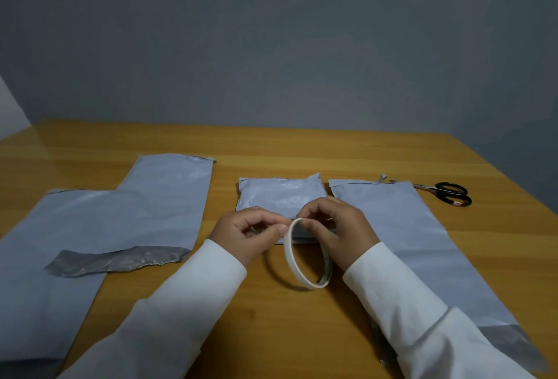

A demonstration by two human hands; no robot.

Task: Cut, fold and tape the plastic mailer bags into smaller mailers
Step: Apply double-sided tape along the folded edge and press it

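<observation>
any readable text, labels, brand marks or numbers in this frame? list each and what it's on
None readable.
Grey plastic mailer bags: plain, no print visible.
Small folded grey mailer: plain.
White tape roll, held by the left hand and the right hand: greenish inner core, any marking too blurred to read.
Black-handled scissors: no legible mark.
Wooden table: none.

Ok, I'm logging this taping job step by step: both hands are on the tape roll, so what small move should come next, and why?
Probably peel a short strip free. The left hand pinches at the top of the tape roll, where the right hand steadies it, and the small folded mailer lies just behind, seemingly waiting to be sealed. The scissors lie untouched at far right.
</observation>
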